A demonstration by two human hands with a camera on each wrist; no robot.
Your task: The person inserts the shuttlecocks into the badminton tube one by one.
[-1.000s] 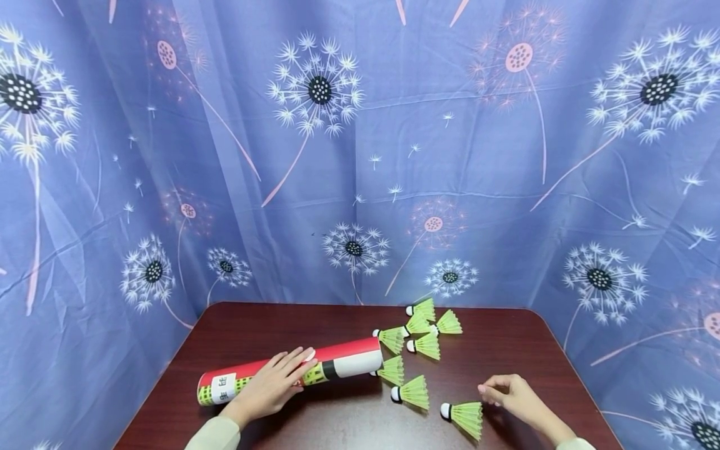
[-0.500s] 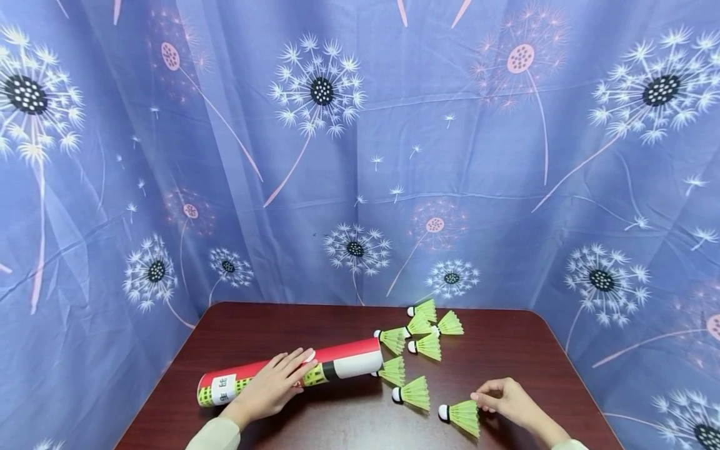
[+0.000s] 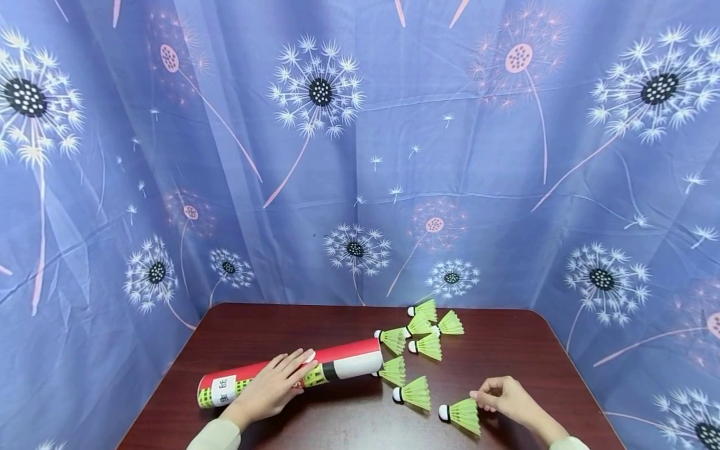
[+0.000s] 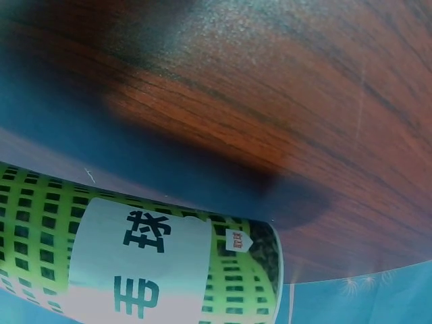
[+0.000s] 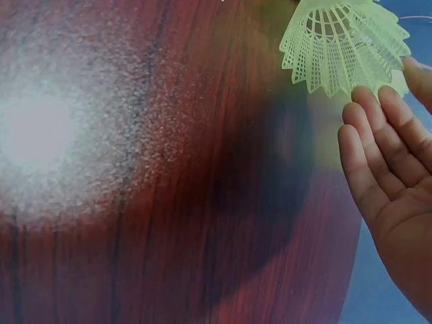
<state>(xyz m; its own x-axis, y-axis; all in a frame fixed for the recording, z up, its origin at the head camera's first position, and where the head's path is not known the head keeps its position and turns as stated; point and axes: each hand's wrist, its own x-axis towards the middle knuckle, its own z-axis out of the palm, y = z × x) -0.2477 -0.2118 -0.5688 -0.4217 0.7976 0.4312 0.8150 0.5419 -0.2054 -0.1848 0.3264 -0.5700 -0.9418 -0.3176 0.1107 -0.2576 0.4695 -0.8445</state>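
A long shuttlecock tube, red and white with a green netted pattern, lies slanting across the left half of the table. My left hand holds it around the middle, fingers over the top and thumb along the near side. The left wrist view shows the tube's labelled end but no hand. At the near right, my right hand pinches the skirt edge of a yellow-green shuttlecock, whose white cork points left. In the right wrist view, thumb and index finger meet that skirt, while the other fingers extend loosely.
Several more shuttlecocks lie right of the tube: one nearer the front, one by the tube's end, and a loose group towards the back. A blue dandelion-print curtain surrounds the dark wooden table.
My right hand has moved slightly left to the nearest shuttlecock and pinches its skirt, and that shuttlecock has shifted a little left. The left hand and tube have stayed put.
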